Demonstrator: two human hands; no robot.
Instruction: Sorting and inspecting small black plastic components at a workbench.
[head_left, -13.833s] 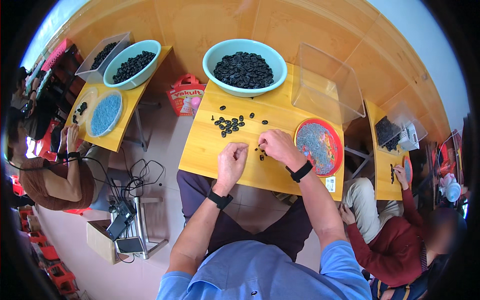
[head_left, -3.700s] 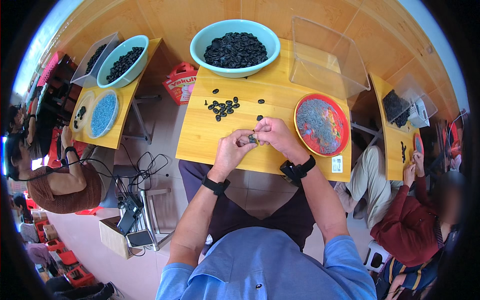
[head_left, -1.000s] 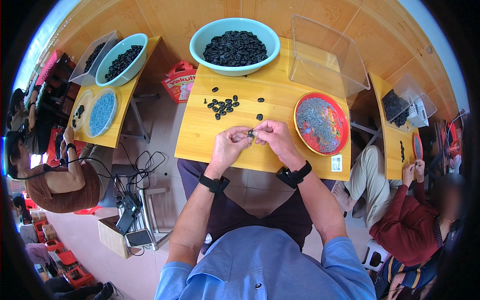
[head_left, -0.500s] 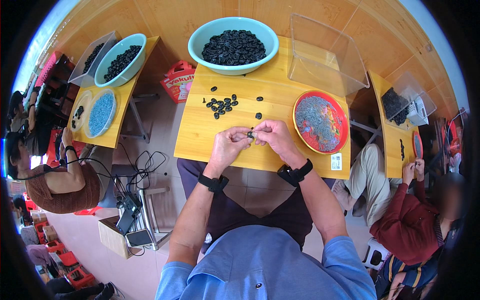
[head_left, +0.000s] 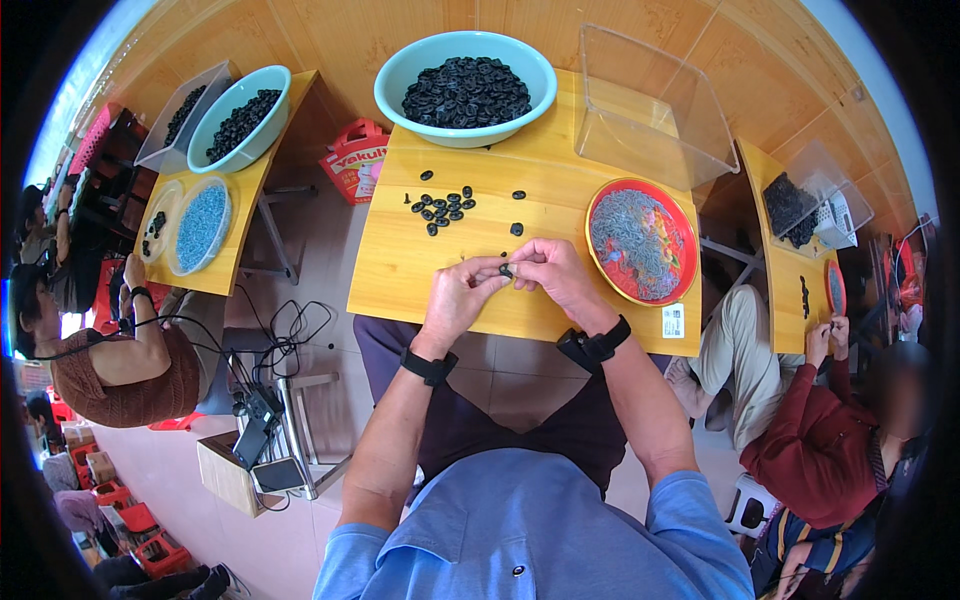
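Above the near edge of the yellow table (head_left: 400, 290), my left hand (head_left: 460, 295) and my right hand (head_left: 553, 280) meet fingertip to fingertip. Both pinch one small black oval piece (head_left: 506, 270); the fingers cover part of it. Just beyond the fingertips lies a tiny dark bit (head_left: 503, 254), too small to name. A loose cluster of similar black oval pieces (head_left: 441, 211) lies farther off to the left. Two single ones lie nearer, including a black piece (head_left: 516, 229). To the right of my right hand stands a red round dish (head_left: 690, 250) with many thin grey bits (head_left: 630, 235).
A pale turquoise basin (head_left: 388, 95) heaped with black pieces stands at the far edge, beside a clear plastic box (head_left: 655, 150). People work at a left table (head_left: 235, 225) and a right table (head_left: 785, 325). Cables (head_left: 285, 340) hang at the left.
My hands have moved only slightly, and the black piece between the fingertips has turned and shifted a little to the right. A tiny dark bit now shows beyond the fingers.
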